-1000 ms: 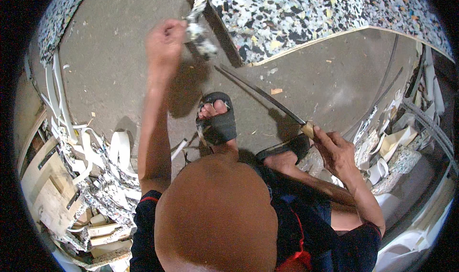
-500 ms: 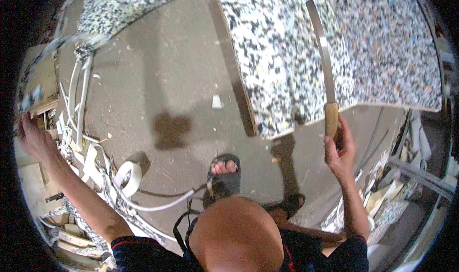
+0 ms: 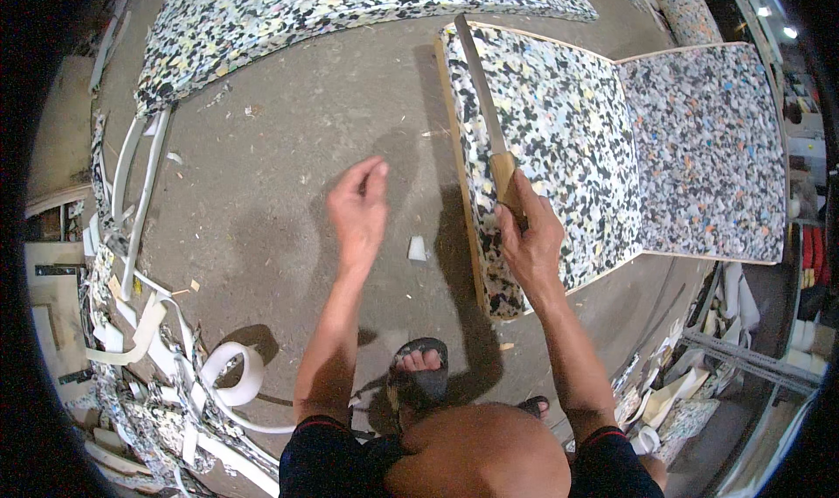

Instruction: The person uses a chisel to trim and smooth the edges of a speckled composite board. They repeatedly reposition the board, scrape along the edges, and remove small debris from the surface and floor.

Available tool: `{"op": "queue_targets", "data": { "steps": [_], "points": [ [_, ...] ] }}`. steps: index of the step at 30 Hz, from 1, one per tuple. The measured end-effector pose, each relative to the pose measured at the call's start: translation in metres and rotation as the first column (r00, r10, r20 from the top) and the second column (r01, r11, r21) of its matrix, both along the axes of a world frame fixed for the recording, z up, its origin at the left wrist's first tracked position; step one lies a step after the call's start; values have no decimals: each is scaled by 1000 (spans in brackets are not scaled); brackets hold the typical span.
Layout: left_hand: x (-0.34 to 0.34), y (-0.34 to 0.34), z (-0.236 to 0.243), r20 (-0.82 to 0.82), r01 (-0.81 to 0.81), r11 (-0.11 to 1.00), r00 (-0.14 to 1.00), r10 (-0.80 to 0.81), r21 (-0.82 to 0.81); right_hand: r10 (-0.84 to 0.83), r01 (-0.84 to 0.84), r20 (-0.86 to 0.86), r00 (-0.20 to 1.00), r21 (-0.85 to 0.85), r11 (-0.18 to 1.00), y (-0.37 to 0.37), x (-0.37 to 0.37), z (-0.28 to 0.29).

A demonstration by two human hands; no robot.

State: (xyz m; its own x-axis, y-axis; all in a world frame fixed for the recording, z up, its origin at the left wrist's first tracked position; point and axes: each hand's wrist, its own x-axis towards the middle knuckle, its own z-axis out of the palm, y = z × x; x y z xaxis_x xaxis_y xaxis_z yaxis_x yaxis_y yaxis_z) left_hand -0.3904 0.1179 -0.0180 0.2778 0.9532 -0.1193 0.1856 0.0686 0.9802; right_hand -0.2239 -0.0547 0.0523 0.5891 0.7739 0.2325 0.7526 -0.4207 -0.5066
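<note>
My right hand (image 3: 535,244) grips the wooden handle (image 3: 504,179) of a long knife. The metal blade (image 3: 482,87) points away from me, over the left part of a speckled black-and-white foam block (image 3: 559,139) with a pale wooden edge. My right hand is above the block's near left part. Over the grey floor, left of the block, is my left hand (image 3: 358,208). Its fingers are loosely curled and pressed together, and nothing shows in them. A second, finer-speckled foam panel (image 3: 712,148) adjoins the block on the right.
A large speckled foam slab (image 3: 350,4) lies across the far floor. Foam scraps and white strips (image 3: 166,402) pile up at the left, beside a white roll (image 3: 234,374). More offcuts (image 3: 677,402) lie lower right by a metal rail (image 3: 756,354). My sandalled foot (image 3: 419,367) is near.
My left hand has come from the far left to the middle. The knife in my right hand has shifted left across the foam block. The view has shifted too.
</note>
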Motion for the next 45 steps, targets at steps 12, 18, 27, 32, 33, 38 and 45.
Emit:
{"op": "queue_targets", "data": {
  "steps": [12,18,27,32,33,38,45],
  "points": [
    [71,8,-15,207,60,990,978,-32,-131,-126,124,3,992,-188,974,44,9,8],
    [77,7,-16,222,61,978,975,-16,-200,-82,82,10,997,-59,995,66,15,1],
    [67,8,-21,212,49,976,977,-3,-211,-53,59,79,995,-85,995,76,24,-4],
    [62,10,-28,234,45,976,972,6,-212,-90,101,69,994,-181,978,83,25,0],
    [61,12,-29,233,40,977,973,10,-209,-123,132,54,991,-242,961,74,19,5],
    [61,9,-30,188,21,970,982,26,-243,-116,123,41,992,-261,958,58,11,14],
    [73,0,-14,234,1,970,970,58,-244,-44,52,73,996,-109,993,87,35,-1]
  ]
}}
